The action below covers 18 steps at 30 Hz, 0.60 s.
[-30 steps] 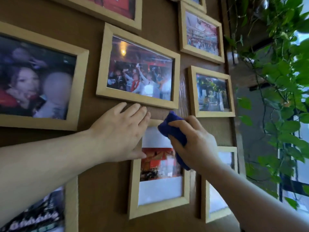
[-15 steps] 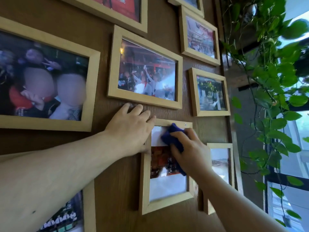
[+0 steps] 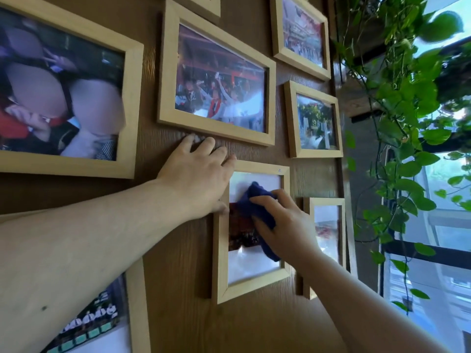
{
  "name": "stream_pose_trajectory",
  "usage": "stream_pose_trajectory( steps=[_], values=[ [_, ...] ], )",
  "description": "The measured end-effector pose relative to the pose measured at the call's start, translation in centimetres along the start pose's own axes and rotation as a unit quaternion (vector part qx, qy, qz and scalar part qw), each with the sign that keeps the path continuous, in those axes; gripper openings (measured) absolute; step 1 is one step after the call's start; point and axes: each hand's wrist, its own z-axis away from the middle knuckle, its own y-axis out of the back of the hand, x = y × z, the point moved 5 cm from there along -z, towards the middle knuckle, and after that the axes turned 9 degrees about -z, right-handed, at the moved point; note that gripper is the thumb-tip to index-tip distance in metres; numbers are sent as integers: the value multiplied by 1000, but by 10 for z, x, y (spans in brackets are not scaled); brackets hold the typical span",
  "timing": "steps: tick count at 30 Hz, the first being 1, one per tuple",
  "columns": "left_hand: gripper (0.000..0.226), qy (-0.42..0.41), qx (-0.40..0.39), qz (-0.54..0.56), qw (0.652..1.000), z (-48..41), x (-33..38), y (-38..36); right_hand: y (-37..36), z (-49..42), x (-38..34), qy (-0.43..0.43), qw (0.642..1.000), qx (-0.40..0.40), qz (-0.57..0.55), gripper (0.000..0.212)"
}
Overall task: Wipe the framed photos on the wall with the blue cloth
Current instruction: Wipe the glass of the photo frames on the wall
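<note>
The right hand point(image 3: 285, 225) has its fingers point(image 3: 265, 200) curled over a blue cloth point(image 3: 254, 207), pinning the bunched fabric flat against the glass of a small upright frame point(image 3: 220, 250); the cloth lies over the upper middle of that picture, covering part of the red photo and trailing down under the palm toward the lower right of the glass. The left hand point(image 3: 196, 179) lies flat on the wall point(image 3: 178, 289), its fingers close together and pointing up and to the right, the tips just under the bottom rail of the wide frame point(image 3: 216, 75) above. Its thumb presses along the upright frame's left rail near the top corner, though whether it grips the rail or only rests there is hard to say from this angle. Both bare forearms reach in from the lower left and lower right. Around the wiped frame hang more light wooden frames: a large one point(image 3: 132, 110) at the left, a small one point(image 3: 293, 121) to the upper right, a taller one point(image 3: 276, 26) above that, and a narrow one point(image 3: 309, 250) just beside the right wrist, partly hidden by the arm. Leafy green vines point(image 3: 402, 110) hang down at the far right, in front of a bright window point(image 3: 433, 289)
</note>
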Motion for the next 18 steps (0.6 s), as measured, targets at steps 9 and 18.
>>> stream_pose_trajectory(
  steps=[9, 18],
  values=[
    [101, 7, -12, 1, 1000, 3, 2, 1, -3, 25, 1, -15, 997, -77, -16, 35],
    [101, 9, -30, 0, 1000, 3, 2, 1, 2, 47, 38, -45, 992, -115, 28, 35]
  ],
)
